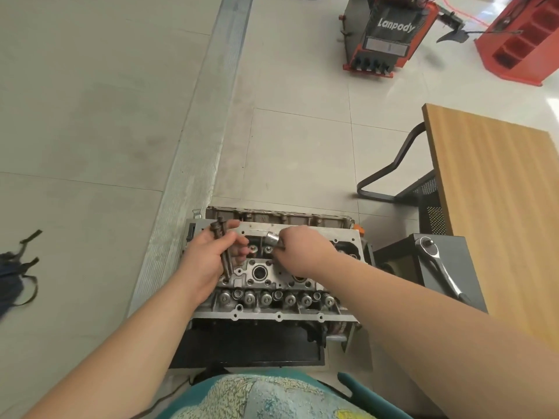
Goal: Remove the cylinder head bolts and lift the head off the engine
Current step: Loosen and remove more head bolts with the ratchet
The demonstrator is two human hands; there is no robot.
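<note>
Left hand (205, 261) grips long dark steel head bolts (223, 252); right hand (302, 252) pinches a short silver socket (273, 237) over the grey aluminium cylinder head (272, 316).

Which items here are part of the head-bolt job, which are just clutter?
Job: cylinder head; bolts held in left hand; socket gripped by right hand; ratchet on the grey box.

Lying about: wooden table; Lanpody machine; red rack; dark cloth on floor.

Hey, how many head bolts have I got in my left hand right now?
2 that I can make out. Both bolts lie side by side in your left hand, heads pointing away from you over the cylinder head. Your palm could hide another.
</note>
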